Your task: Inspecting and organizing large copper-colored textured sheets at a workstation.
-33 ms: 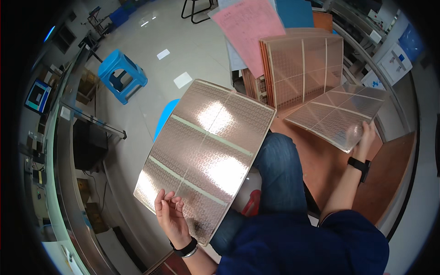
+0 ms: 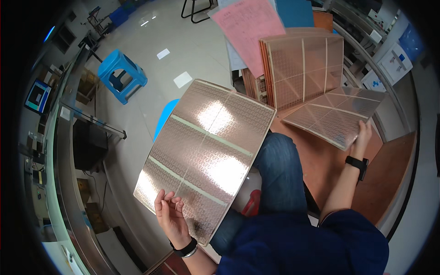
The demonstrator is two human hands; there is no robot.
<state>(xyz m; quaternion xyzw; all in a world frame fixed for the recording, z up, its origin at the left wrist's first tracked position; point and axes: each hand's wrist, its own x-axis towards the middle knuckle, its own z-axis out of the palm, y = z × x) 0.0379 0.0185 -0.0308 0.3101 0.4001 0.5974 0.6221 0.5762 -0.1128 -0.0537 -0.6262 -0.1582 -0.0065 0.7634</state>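
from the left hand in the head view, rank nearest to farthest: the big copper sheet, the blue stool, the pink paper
1. Big copper sheet: held in the left hand at its lower edge, right in front of the person.
2. Blue stool: on the floor, up and to the left.
3. Pink paper: at the top of the view, past the stack of copper panels.

1. Large sheet (image 2: 206, 158), held at its lower edge by the left hand (image 2: 172, 220): coppery, metallic-looking, glossy, with bright glare patches and a fine etched pattern.
2. Second sheet (image 2: 334, 117), at the right hand (image 2: 364, 135): same coppery sheen, thin.
3. Table (image 2: 321, 160): brown, matt, smooth.
4. Pink paper (image 2: 252, 27): matt.
5. Stool (image 2: 121, 73): blue plastic.
6. Floor (image 2: 192, 46): smooth, polished, reflective.
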